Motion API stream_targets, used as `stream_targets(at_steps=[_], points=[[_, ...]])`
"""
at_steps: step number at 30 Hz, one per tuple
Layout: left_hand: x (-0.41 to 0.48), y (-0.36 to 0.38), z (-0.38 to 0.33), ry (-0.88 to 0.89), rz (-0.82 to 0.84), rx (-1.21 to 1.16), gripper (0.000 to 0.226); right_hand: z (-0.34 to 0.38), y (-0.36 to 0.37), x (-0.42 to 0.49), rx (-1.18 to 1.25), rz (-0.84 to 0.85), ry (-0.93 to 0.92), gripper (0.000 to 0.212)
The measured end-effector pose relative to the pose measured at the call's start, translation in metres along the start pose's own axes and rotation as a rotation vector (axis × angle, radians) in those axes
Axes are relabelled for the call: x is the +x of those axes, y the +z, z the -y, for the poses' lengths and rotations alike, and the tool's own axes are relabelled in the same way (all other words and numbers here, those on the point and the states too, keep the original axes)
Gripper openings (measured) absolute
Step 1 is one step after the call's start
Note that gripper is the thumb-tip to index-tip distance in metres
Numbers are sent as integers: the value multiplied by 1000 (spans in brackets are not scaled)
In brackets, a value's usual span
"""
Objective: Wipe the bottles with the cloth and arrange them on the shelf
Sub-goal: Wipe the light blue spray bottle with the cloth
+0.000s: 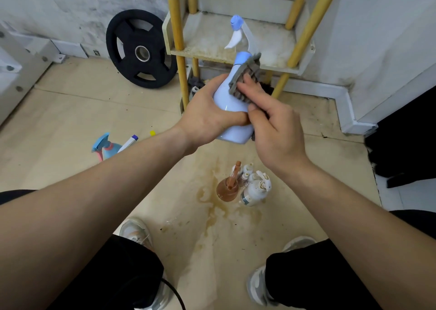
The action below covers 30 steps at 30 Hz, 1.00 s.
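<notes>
My left hand (207, 116) grips a pale blue spray bottle (230, 99) around its body, holding it upright in front of the shelf (207, 50). Its white trigger head points left. My right hand (276, 130) presses a grey-brown cloth (246, 81) against the bottle's right side and neck. On the floor below stand an amber pump bottle (227, 189) and a few white bottles (256, 189). Further left on the floor lies a blue and pink spray bottle (107, 145), with a white tube (128, 142) beside it.
The shelf has yellow posts (177, 26) and stained white boards. A black weight plate (140, 49) leans on the wall at its left. A brown liquid stain (212, 206) spreads on the floor around the bottles. My feet and knees are at the bottom edge.
</notes>
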<state>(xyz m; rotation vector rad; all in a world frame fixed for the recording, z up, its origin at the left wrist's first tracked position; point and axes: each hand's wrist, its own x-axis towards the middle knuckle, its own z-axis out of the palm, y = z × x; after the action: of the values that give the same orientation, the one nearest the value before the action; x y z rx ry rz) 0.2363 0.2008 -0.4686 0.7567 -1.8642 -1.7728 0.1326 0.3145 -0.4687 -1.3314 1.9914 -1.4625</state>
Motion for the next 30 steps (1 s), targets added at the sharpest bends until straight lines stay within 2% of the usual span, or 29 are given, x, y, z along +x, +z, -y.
stream_targets(at_steps=[4, 9, 12, 17, 18, 20, 23, 30], points=[[0, -2, -3, -6, 4, 42, 57, -4, -3, 2, -35, 82, -59, 43], [-1, -1, -12, 8, -40, 228, 48, 0, -8, 5, -23, 172, -85, 44], [-4, 4, -11, 0, -92, 327, 51, 0, -10, 6, -74, 224, -106, 44], [-6, 7, -14, -10, -132, 286, 63, -14, -17, 18, -256, 196, -210, 47], [-6, 7, -16, -18, -147, 275, 68, -17, -15, 18, -192, 198, -182, 49], [-7, 7, -18, -27, -189, 248, 76, -15, -12, 17, 83, 221, -36, 52], [-7, 6, -22, -32, -253, 221, 77, -8, -5, 12, 420, 206, 108, 50], [-7, -3, -18, -59, -266, 145, 74, -5, 4, 9, 574, 135, 213, 45]])
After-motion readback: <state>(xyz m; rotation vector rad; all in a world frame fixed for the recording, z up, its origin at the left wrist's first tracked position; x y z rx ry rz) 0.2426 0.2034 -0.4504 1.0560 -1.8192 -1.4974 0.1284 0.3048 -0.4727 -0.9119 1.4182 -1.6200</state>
